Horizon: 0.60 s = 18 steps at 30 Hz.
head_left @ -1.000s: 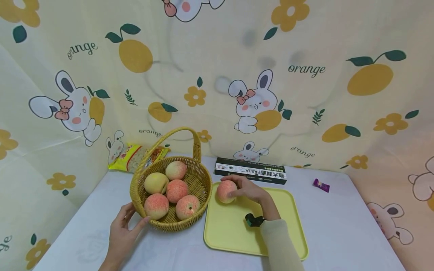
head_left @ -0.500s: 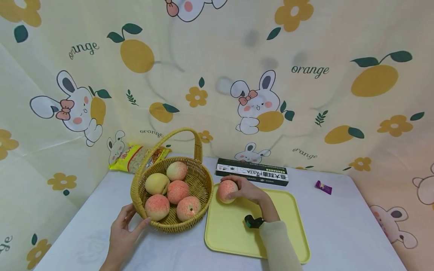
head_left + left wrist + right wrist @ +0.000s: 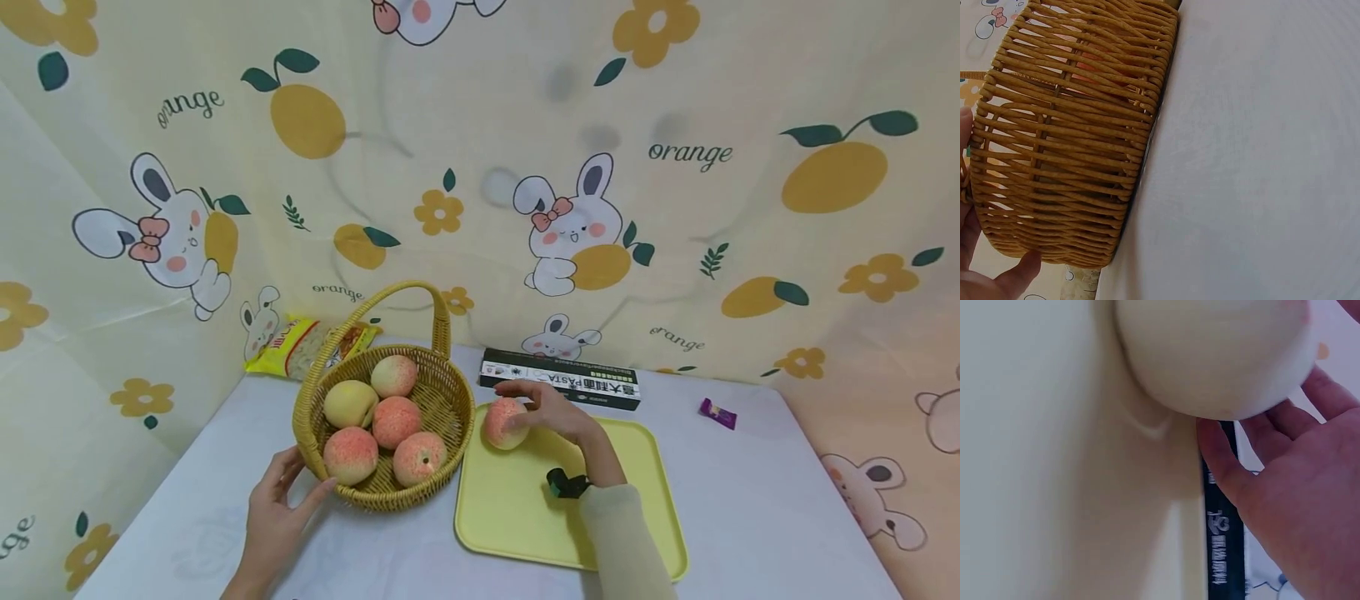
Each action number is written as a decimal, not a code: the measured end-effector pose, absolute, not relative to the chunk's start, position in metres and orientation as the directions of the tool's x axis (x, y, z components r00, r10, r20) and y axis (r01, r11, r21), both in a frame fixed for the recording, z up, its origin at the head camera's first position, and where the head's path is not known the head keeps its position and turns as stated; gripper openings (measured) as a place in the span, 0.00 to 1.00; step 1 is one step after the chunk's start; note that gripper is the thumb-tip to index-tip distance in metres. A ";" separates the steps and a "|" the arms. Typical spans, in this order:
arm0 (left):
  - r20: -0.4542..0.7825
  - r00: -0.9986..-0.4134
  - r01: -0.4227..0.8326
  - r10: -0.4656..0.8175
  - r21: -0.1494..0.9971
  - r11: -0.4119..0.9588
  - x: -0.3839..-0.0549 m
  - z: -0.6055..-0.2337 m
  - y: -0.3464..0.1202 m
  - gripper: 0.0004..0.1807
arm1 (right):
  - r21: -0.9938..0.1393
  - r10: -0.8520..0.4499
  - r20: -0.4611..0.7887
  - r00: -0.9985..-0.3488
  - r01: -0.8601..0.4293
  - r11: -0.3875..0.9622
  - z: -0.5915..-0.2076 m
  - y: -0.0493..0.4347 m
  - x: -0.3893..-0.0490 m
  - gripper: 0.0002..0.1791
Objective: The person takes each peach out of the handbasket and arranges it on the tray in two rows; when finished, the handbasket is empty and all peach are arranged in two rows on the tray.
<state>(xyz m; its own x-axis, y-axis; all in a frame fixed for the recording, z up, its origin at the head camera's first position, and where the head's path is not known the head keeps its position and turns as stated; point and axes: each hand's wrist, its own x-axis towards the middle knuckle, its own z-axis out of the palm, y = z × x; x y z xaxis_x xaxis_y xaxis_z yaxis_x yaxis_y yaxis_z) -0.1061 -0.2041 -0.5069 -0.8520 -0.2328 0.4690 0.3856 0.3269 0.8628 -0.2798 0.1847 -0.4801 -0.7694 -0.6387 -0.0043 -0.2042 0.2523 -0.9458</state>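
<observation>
A woven wicker basket [image 3: 375,498] with a tall arched handle stands on the table, holding several peaches [image 3: 397,422]. My left hand [image 3: 279,517] grips its near left side, thumb at the front rim and fingers around the side. In the left wrist view, the thumb tip presses the wicker wall [image 3: 1066,156]. One pink peach [image 3: 504,425] rests at the far left corner of the yellow tray [image 3: 525,517]. My right hand [image 3: 558,412] arches loosely over that peach; a gap shows beneath the raised index finger. In the right wrist view, fingertips lie right at the peach's [image 3: 1210,356] edge.
Behind the tray lies a long black-and-white pasta box [image 3: 562,381]. A yellow food packet [image 3: 292,348] sits behind the basket at left. At right is a small purple wrapped snack [image 3: 717,413]. A printed cloth backdrop [image 3: 480,167] rises behind the table.
My right hand has loosened slightly, its index finger lifting and shifting right from the peach, which stays on the tray. The left hand keeps its place on the basket. The head view shifts slightly.
</observation>
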 end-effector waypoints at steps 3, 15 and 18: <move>0.475 -0.848 0.388 -0.235 0.859 0.335 -0.106 -0.505 -0.205 0.30 | -0.945 -0.638 0.024 -0.770 -0.225 0.236 -0.470 0.182 -0.284 0.31; 0.488 -0.842 0.409 -0.230 0.855 0.319 -0.105 -0.508 -0.206 0.29 | -0.927 -0.751 0.121 -0.649 -0.344 0.148 -0.416 0.116 -0.300 0.32; 0.492 -0.842 0.415 -0.221 0.853 0.317 -0.106 -0.508 -0.205 0.29 | -0.928 -0.786 0.127 -0.605 -0.353 0.122 -0.407 0.094 -0.301 0.31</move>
